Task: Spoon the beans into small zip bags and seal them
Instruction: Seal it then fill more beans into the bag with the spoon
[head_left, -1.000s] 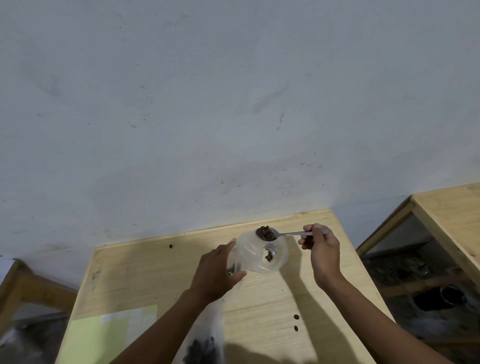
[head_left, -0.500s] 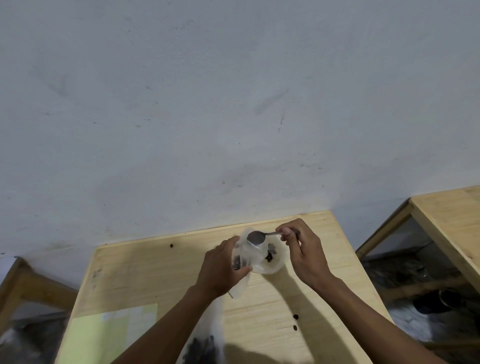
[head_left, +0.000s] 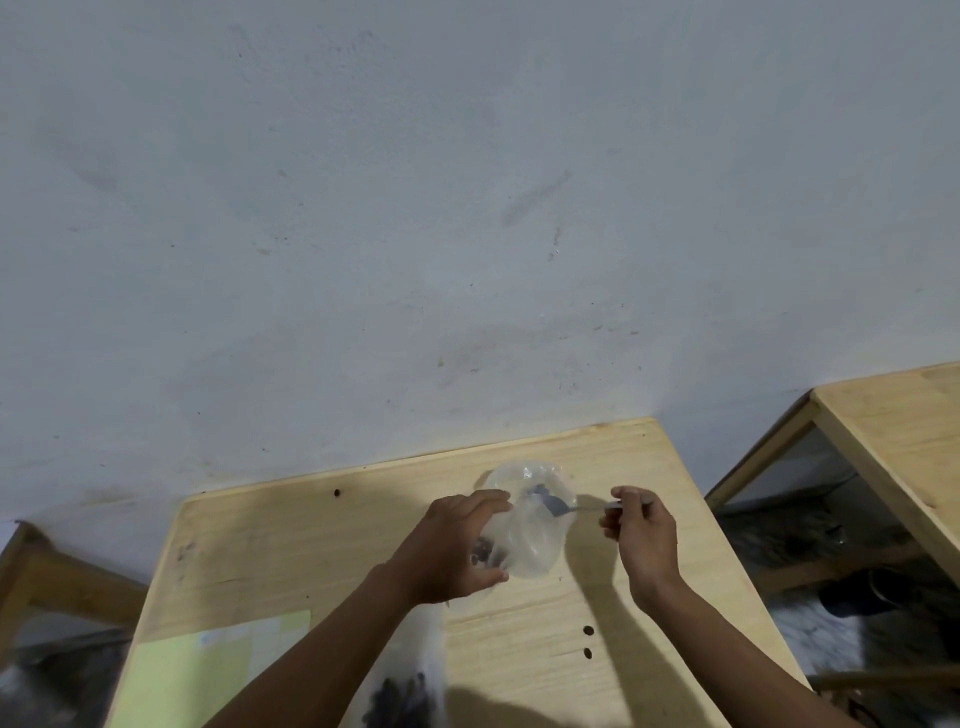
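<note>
A person's 2 bare hands work over a light wooden table (head_left: 291, 561) set against a grey wall. The left hand (head_left: 451, 552) curls its fingers around a clear plastic zip bag (head_left: 535, 525), holding its mouth open above the tabletop; a few dark beans (head_left: 484, 551) show through beside the palm. The right hand (head_left: 641, 535) pinches the handle of a metal spoon (head_left: 558, 505), whose bowl sits inside the bag's mouth.

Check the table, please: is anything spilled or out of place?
Yes. Three dark beans lie loose on the wooden table: two near the front, below the right hand, and one near the back edge. They look spilled, outside the clear bag held by the left hand.
</note>
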